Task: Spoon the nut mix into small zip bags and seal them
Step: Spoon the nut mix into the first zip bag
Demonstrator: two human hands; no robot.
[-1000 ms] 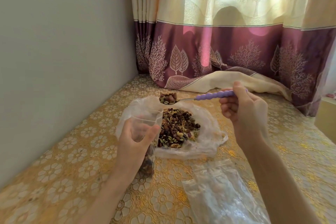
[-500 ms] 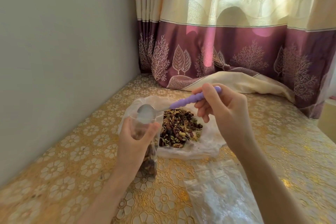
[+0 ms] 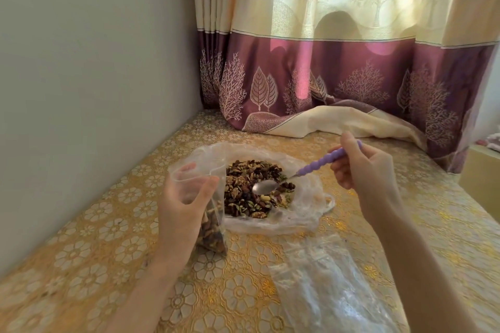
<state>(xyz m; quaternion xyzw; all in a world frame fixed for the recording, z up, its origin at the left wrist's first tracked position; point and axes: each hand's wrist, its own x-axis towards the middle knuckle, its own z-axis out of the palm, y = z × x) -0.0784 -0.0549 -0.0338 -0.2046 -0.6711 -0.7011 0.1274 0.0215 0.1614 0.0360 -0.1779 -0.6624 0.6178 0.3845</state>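
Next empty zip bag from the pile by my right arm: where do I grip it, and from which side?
Pinch the near top corner of the flat pile from above, on its left side. The bags lie limp and overlapped, so an edge peels off singly.

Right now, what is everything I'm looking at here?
Small clear zip bag: one, partly filled with nuts, held upright at left.
Brown nut mix: one pile, on the thin clear plastic sheet, table centre.
Purple-handled metal spoon: one, empty bowl over the pile.
Clear empty bags: count unclear, near right.
Gold floral tablecloth: one, covering the table.
Cream-and-purple curtain: one, behind.
Grey wall: left.
Left hand: holds the zip bag.
Right hand: pinches the spoon handle.
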